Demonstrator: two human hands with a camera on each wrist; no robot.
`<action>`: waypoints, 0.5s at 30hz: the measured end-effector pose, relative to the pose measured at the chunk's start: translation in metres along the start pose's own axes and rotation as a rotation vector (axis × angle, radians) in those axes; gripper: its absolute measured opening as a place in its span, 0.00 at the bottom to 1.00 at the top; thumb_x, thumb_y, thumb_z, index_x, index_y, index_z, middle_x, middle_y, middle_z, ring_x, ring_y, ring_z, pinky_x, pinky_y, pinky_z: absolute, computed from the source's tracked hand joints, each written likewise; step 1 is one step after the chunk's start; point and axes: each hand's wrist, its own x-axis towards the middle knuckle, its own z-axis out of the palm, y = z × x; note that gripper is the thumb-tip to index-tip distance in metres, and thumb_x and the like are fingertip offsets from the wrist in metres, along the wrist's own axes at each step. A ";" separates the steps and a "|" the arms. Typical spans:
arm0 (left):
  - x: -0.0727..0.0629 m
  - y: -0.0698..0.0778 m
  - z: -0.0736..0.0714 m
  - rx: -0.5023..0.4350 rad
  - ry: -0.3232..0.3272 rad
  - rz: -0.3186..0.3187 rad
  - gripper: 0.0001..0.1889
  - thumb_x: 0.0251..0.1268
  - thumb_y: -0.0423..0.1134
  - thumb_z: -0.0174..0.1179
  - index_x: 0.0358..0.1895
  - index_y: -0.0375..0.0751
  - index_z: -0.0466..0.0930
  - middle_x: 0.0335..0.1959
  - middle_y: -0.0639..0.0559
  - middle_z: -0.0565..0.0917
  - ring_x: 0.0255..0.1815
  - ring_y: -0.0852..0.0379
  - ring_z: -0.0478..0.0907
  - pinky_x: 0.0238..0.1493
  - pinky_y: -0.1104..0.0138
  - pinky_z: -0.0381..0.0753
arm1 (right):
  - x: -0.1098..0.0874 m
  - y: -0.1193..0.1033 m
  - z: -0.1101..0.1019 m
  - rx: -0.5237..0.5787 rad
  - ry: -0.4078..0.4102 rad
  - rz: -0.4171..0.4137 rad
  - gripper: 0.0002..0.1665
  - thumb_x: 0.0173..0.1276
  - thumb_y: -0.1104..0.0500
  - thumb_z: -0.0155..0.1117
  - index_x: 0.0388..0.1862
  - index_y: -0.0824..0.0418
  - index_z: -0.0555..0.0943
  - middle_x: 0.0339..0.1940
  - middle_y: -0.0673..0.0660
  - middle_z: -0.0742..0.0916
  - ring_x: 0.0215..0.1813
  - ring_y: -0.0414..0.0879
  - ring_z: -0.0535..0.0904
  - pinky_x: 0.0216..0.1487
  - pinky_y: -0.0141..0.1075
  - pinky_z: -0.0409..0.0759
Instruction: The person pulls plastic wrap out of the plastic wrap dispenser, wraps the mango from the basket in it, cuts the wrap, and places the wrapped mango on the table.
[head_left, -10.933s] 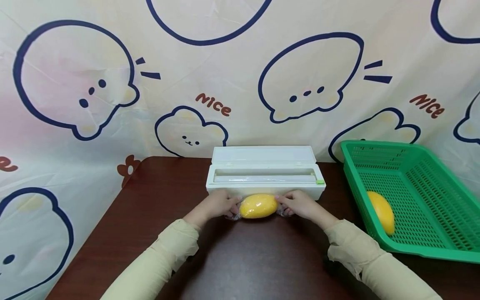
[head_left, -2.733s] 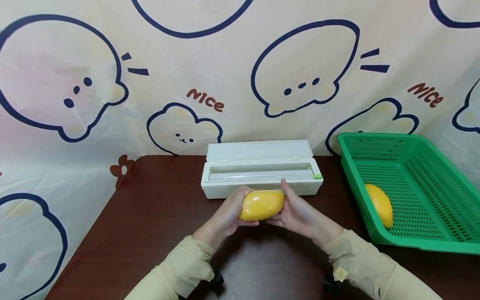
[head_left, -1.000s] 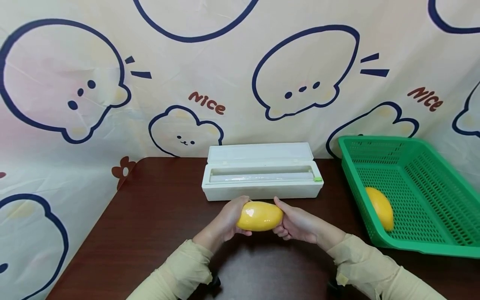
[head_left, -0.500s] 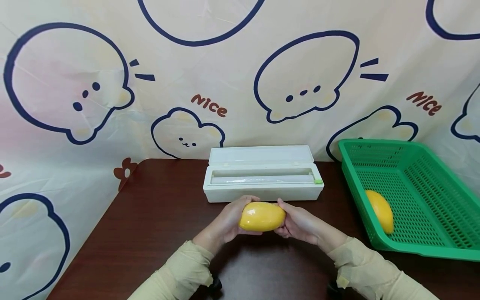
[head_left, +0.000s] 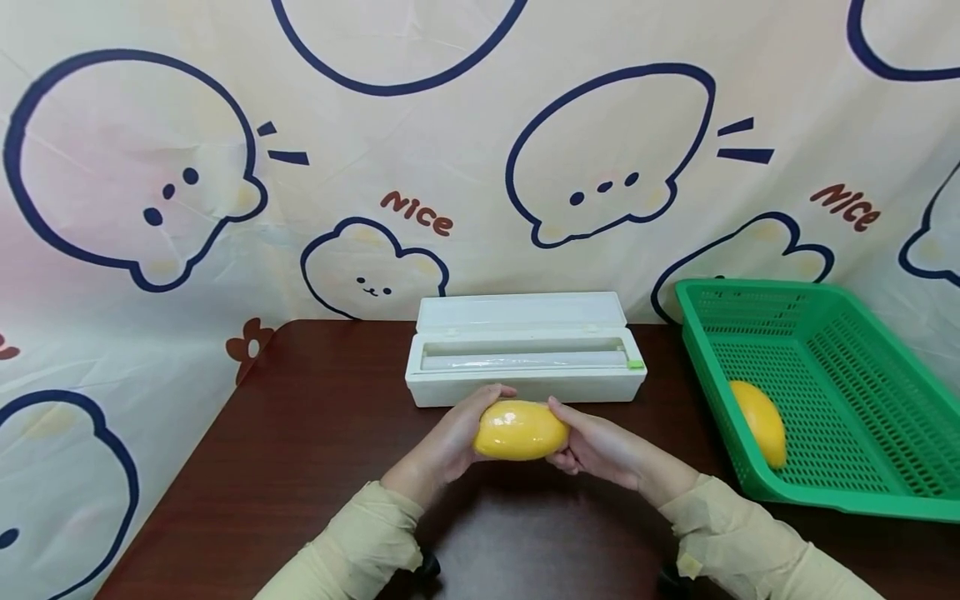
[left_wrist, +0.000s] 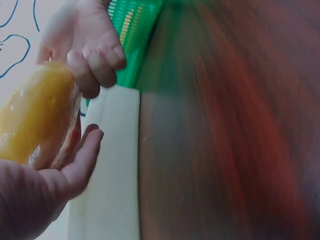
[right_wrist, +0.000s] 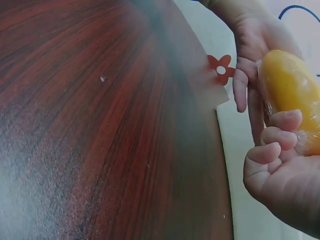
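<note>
A yellow mango [head_left: 521, 431] wrapped in clear film is held level in front of the white film box, between both hands. My left hand [head_left: 448, 442] holds its left end, with the thumb along the top and fingers reaching underneath. At the other end, my right hand [head_left: 603, 446] grips with the thumb on top and the other fingers curled below. Shiny film shows on the mango [left_wrist: 37, 112] in the left wrist view. In the right wrist view the curled fingers of the right hand [right_wrist: 280, 165] press at the mango's near end.
Behind the hands stands the white cling film box [head_left: 525, 387], lid raised, with a film roll [head_left: 525, 360] inside. A green basket [head_left: 862, 492] on the right holds another mango [head_left: 760, 423]. The dark wooden table [head_left: 300, 467] meets a patterned cloth [head_left: 480, 167] at the back.
Earliest, both hands pinched gathered film at the mango's ends; now they hold the mango itself. Over the last second the hands and mango have shifted only slightly.
</note>
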 end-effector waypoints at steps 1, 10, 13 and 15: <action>0.000 0.002 -0.001 0.023 -0.001 0.005 0.28 0.81 0.51 0.44 0.70 0.32 0.65 0.55 0.41 0.76 0.42 0.54 0.77 0.40 0.63 0.82 | 0.000 -0.001 0.000 -0.010 0.001 -0.008 0.32 0.86 0.38 0.29 0.57 0.65 0.67 0.28 0.53 0.71 0.30 0.44 0.64 0.34 0.32 0.63; -0.009 0.021 -0.009 0.453 -0.011 0.209 0.33 0.65 0.51 0.68 0.69 0.41 0.69 0.66 0.41 0.75 0.63 0.43 0.74 0.58 0.53 0.78 | -0.002 -0.003 0.002 -0.054 0.044 -0.031 0.35 0.83 0.33 0.33 0.45 0.62 0.72 0.24 0.51 0.75 0.26 0.41 0.66 0.31 0.30 0.64; -0.017 0.029 -0.006 0.679 -0.047 0.328 0.41 0.55 0.51 0.77 0.71 0.43 0.71 0.67 0.42 0.75 0.67 0.41 0.71 0.61 0.49 0.76 | 0.000 -0.002 0.004 -0.059 0.061 -0.016 0.35 0.83 0.33 0.34 0.42 0.61 0.74 0.21 0.50 0.75 0.23 0.40 0.65 0.29 0.30 0.63; -0.021 0.033 -0.003 0.844 -0.062 0.401 0.45 0.49 0.51 0.81 0.71 0.44 0.70 0.66 0.45 0.76 0.65 0.45 0.73 0.59 0.51 0.76 | 0.002 -0.001 0.006 -0.059 0.075 -0.004 0.35 0.83 0.33 0.36 0.41 0.61 0.75 0.19 0.49 0.76 0.22 0.39 0.65 0.28 0.29 0.63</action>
